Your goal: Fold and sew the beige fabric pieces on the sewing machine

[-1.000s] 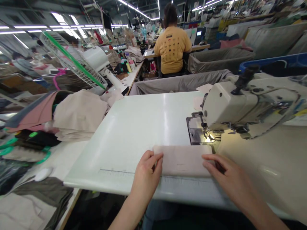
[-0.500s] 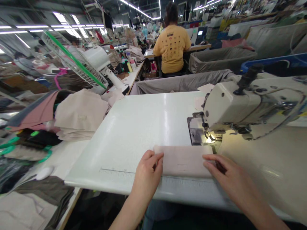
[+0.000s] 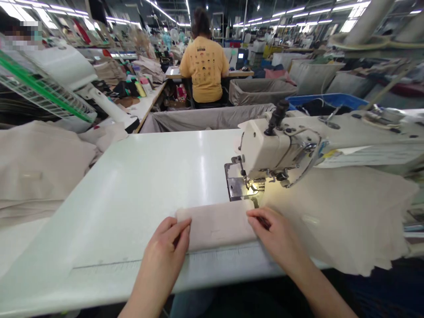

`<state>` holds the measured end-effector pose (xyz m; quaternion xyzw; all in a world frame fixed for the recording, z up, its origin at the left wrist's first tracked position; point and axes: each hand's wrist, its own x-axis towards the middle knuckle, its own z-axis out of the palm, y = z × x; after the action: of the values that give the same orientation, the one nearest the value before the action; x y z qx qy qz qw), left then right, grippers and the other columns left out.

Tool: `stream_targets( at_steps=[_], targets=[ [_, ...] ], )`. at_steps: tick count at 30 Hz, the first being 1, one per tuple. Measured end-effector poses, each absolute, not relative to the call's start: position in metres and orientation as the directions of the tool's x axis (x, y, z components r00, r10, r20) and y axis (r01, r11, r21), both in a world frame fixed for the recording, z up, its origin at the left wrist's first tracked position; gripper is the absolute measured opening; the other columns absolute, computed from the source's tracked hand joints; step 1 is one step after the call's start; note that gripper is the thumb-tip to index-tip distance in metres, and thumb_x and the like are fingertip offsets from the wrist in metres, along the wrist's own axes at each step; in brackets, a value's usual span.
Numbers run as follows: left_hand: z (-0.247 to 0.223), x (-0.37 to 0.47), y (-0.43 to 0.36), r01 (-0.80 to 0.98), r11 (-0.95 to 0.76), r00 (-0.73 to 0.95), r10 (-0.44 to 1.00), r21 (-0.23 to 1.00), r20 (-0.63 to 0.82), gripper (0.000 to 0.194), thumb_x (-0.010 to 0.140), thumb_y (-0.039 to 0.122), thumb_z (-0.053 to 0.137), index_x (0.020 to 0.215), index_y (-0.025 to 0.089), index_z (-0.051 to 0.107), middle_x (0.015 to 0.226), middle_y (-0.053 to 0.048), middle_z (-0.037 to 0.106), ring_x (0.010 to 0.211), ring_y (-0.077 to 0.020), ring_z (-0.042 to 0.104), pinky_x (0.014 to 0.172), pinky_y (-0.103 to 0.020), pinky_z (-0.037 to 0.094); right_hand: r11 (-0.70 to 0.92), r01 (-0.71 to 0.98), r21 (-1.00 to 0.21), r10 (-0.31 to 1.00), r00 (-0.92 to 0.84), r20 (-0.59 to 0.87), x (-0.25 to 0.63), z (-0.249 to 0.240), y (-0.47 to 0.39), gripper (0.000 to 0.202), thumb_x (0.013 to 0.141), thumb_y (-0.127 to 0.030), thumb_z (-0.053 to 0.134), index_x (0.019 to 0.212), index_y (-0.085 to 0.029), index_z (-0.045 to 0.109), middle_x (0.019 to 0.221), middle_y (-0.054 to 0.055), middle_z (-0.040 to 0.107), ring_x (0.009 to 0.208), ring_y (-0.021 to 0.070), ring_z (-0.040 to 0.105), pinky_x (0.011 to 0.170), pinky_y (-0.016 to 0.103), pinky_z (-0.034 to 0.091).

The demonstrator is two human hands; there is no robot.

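A folded beige fabric piece (image 3: 218, 225) lies as a rectangle near the table's front edge. My left hand (image 3: 168, 240) pinches its left end between thumb and fingers. At the opposite end, my right hand (image 3: 273, 229) is closed on the right edge the same way. Just beyond the fabric's far right corner stands the sewing machine (image 3: 261, 148), its lit needle area and metal plate (image 3: 236, 187) close to the cloth. A printed ruler scale (image 3: 109, 266) runs along the table under the near edge of the fabric.
Stacked beige fabric pieces (image 3: 338, 212) lie right of the machine; another beige pile (image 3: 39, 154) is at left. A tilted fan (image 3: 62, 70) stands behind that pile. Beyond the white table (image 3: 149, 176) is a cloth-lined bin (image 3: 205, 117), and a person in a yellow shirt (image 3: 205, 66) sits with their back turned.
The camera view has swung to the right, so the table, machine and hands appear further left. Both hands keep hold of the fabric, which looks almost unmoved on the table.
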<state>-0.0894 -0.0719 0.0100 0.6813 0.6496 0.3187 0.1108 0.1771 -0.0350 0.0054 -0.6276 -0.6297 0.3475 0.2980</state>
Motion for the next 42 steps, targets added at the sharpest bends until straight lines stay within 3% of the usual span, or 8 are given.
stream_targets(
  at_steps=[14, 22, 25, 30, 32, 36, 39, 42],
  targets=[
    [0.012, -0.090, -0.071, 0.836, -0.155, -0.025, 0.947, 0.527, 0.319, 0.036, 0.093, 0.037, 0.048, 0.090, 0.017, 0.078, 0.075, -0.004, 0.063, 0.066, -0.0165, 0.066, 0.061, -0.027, 0.057, -0.028, 0.579, -0.815, 0.997, -0.046, -0.067, 0.175, 0.014, -0.032, 0.022, 0.085, -0.033, 0.055, 0.089, -0.023, 0.074, 0.091, 0.004, 0.076, 0.086, 0.0216, 0.069, 0.081, 0.033, 0.052],
    [0.005, -0.090, -0.073, 0.895, -0.179, 0.028, 0.937, 0.408, 0.349, 0.036, 0.096, 0.034, 0.045, 0.093, 0.015, 0.076, 0.078, -0.006, 0.063, 0.068, -0.0184, 0.066, 0.066, -0.031, 0.059, -0.038, 0.643, -0.765, 0.994, -0.058, -0.098, 0.172, 0.016, -0.028, 0.017, 0.090, -0.021, 0.058, 0.097, -0.020, 0.074, 0.101, 0.004, 0.076, 0.097, 0.0195, 0.069, 0.088, 0.029, 0.050],
    [0.005, -0.087, -0.076, 0.943, -0.205, 0.088, 0.914, 0.262, 0.396, 0.036, 0.097, 0.029, 0.043, 0.098, 0.013, 0.075, 0.086, -0.010, 0.065, 0.073, -0.0220, 0.066, 0.069, -0.036, 0.059, 0.034, 0.741, -0.670, 0.992, -0.106, -0.067, 0.170, 0.020, -0.029, 0.016, 0.094, -0.019, 0.059, 0.099, -0.020, 0.074, 0.099, 0.004, 0.075, 0.095, 0.0192, 0.069, 0.085, 0.028, 0.050],
    [0.014, -0.089, -0.071, 0.955, -0.291, 0.284, 0.823, -0.066, 0.491, 0.025, 0.094, 0.020, 0.049, 0.096, 0.019, 0.074, 0.136, -0.014, 0.061, 0.128, -0.0381, 0.052, 0.104, -0.061, 0.044, 0.332, 0.888, -0.318, 0.942, -0.328, 0.066, 0.174, 0.025, -0.032, 0.015, 0.097, -0.020, 0.058, 0.096, -0.023, 0.072, 0.104, 0.005, 0.067, 0.085, 0.0189, 0.067, 0.068, 0.028, 0.047],
    [0.019, -0.093, -0.058, 0.932, -0.348, 0.359, 0.839, -0.102, 0.410, 0.023, 0.092, 0.016, 0.051, 0.094, 0.021, 0.073, 0.131, -0.013, 0.065, 0.122, -0.0357, 0.056, 0.103, -0.058, 0.046, 0.413, 0.876, -0.250, 0.911, -0.397, 0.114, 0.177, 0.025, -0.031, 0.014, 0.098, -0.021, 0.057, 0.095, -0.022, 0.070, 0.114, 0.006, 0.066, 0.088, 0.0185, 0.066, 0.068, 0.028, 0.047],
    [0.033, -0.091, -0.015, 0.923, -0.385, 0.385, 0.917, -0.024, 0.104, 0.025, 0.089, 0.008, 0.048, 0.088, 0.018, 0.071, 0.099, -0.012, 0.070, 0.090, -0.0263, 0.065, 0.076, -0.038, 0.055, 0.437, 0.869, -0.233, 0.899, -0.418, 0.130, 0.181, 0.021, -0.028, 0.010, 0.099, -0.024, 0.056, 0.098, -0.021, 0.066, 0.108, 0.004, 0.068, 0.087, 0.0188, 0.066, 0.067, 0.029, 0.046],
    [0.039, -0.073, 0.021, 0.929, -0.370, 0.369, 0.926, -0.008, 0.075, 0.023, 0.098, 0.024, 0.048, 0.091, 0.016, 0.068, 0.099, -0.013, 0.069, 0.093, -0.0263, 0.063, 0.080, -0.037, 0.053, 0.397, 0.888, -0.233, 0.918, -0.382, 0.105, 0.180, 0.021, -0.030, 0.010, 0.099, -0.025, 0.058, 0.100, -0.020, 0.066, 0.109, 0.005, 0.069, 0.088, 0.0199, 0.068, 0.065, 0.029, 0.046],
    [0.038, -0.046, 0.052, 0.908, -0.420, 0.420, 0.906, -0.008, 0.050, 0.032, 0.099, 0.041, 0.051, 0.118, 0.017, 0.062, 0.112, -0.014, 0.067, 0.108, -0.0282, 0.062, 0.094, -0.041, 0.050, 0.372, 0.897, -0.240, 0.928, -0.358, 0.101, 0.178, 0.021, -0.035, 0.013, 0.099, -0.026, 0.058, 0.106, -0.019, 0.067, 0.116, 0.007, 0.067, 0.094, 0.0209, 0.068, 0.068, 0.029, 0.047]
  ],
)
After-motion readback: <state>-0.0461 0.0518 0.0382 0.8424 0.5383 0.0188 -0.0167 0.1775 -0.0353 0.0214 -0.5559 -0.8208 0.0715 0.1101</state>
